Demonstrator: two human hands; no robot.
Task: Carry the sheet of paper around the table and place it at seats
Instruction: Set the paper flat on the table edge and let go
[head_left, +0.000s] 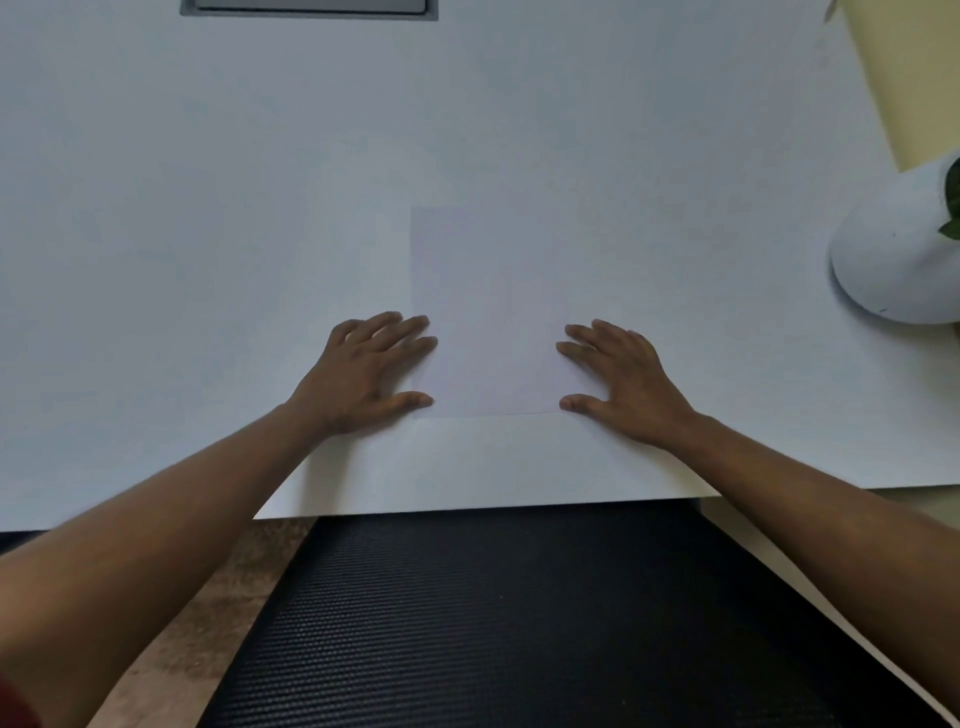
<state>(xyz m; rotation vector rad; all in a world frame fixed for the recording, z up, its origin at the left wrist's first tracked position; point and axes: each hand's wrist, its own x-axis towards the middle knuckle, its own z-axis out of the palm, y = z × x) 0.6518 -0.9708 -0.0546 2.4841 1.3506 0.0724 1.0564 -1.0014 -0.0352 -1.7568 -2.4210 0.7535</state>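
A white sheet of paper lies flat on the white table, a short way in from the near edge. My left hand rests flat at the sheet's left edge, fingers straight and fingertips on the paper. My right hand lies flat at the sheet's right edge in the same way, fingertips touching the paper. Neither hand curls round the sheet.
A black mesh chair back stands just below the table's near edge. A white plant pot with green leaves sits at the right edge. A grey cable hatch is set in the far tabletop. Brown floor shows at lower left.
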